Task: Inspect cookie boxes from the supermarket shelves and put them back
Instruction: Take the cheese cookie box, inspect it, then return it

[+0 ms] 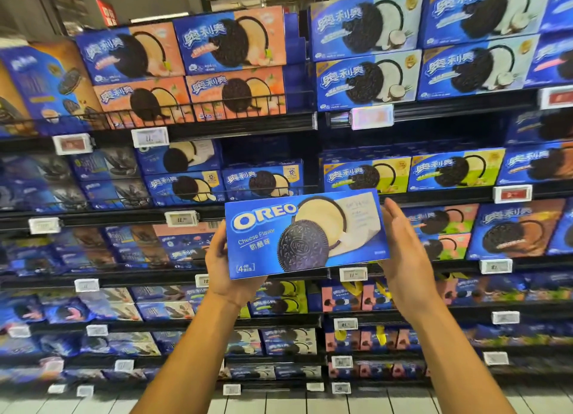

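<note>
Box: blue Oreo cheese-flavour box (pixel 305 234), held up in front of the shelves (pixel 248 125), printed face toward me, slightly tilted.
Left hand: my left hand (pixel 228 268) grips the box's left end and lower corner, fingers behind.
Right hand: my right hand (pixel 403 252) lies flat-fingered against the right end, fingers straight.
Shelves: more cookie boxes (pixel 366 75), price tags (pixel 150 137) on rails.

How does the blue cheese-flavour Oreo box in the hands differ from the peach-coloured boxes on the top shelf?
The blue cheese-flavour Oreo box shows "OREO" in Latin letters; the peach-coloured boxes carry Chinese characters. Its picture side is cream, theirs orange-pink. It is held between the left hand and right hand; they sit stacked. Both picture a dark cookie.
</note>
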Demonstrator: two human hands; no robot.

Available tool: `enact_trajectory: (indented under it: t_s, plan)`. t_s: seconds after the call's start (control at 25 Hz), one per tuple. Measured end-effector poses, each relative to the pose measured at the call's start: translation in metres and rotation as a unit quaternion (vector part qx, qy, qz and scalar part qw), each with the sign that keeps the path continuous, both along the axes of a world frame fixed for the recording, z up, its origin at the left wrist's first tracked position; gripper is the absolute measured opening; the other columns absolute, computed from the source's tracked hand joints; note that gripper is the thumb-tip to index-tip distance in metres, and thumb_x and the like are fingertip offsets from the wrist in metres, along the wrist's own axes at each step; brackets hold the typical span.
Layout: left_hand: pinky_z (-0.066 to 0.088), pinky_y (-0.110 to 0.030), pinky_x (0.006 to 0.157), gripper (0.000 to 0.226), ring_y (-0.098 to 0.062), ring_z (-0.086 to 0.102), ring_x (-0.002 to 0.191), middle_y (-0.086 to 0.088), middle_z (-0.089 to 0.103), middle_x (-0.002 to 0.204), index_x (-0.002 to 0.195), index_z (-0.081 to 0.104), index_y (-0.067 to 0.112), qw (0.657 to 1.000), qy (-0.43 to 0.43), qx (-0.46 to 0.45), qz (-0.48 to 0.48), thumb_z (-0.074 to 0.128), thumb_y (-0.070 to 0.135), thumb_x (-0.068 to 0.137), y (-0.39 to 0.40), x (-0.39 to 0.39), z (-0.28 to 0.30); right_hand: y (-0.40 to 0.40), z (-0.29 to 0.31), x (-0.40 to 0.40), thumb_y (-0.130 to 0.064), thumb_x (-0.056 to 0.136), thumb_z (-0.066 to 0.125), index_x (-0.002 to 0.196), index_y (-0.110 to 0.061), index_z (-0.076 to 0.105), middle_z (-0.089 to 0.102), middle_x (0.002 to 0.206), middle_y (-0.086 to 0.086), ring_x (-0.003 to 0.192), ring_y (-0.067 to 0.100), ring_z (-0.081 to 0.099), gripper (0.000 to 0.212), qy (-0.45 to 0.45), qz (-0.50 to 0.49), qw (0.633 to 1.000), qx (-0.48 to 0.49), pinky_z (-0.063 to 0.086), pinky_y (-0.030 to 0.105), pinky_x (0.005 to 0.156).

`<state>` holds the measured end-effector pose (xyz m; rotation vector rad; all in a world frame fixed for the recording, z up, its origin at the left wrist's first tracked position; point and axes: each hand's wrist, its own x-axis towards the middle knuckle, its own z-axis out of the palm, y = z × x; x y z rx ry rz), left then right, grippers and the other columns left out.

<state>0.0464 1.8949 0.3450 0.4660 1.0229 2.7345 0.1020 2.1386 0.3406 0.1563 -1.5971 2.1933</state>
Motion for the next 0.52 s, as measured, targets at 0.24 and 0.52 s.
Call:
enact_trajectory:
  t_s: [0.24,0.52]
  plan:
    - [0.061,-0.040,0.077,0.064,-0.023,0.074,0.096,-0.004,0.076,0.109,0.102,0.080,0.019,1.000,0.001,-0.016,0.013,0.093,0.052,0.049,-0.005,0.000,0.001,-0.015,-0.002,0.012,-0.046,0.093,0.050,0.139,-0.045,0.051,0.053,0.148,-0.007,0.137,0.015,0.050,0.045,0.049,0.018,0.998,0.018,0.037,0.051,0.116]
    - [0.059,-0.033,0.078,0.047,-0.017,0.071,0.105,0.001,0.074,0.116,0.107,0.078,0.029,0.987,-0.006,-0.150,0.058,0.042,0.052,0.089,-0.011,0.006,0.009,-0.006,-0.007,0.012,-0.044,0.093,0.055,0.136,-0.047,0.054,0.059,0.141,-0.012,0.131,0.012,0.056,0.043,0.061,-0.019,0.998,-0.004,0.052,0.031,0.101]
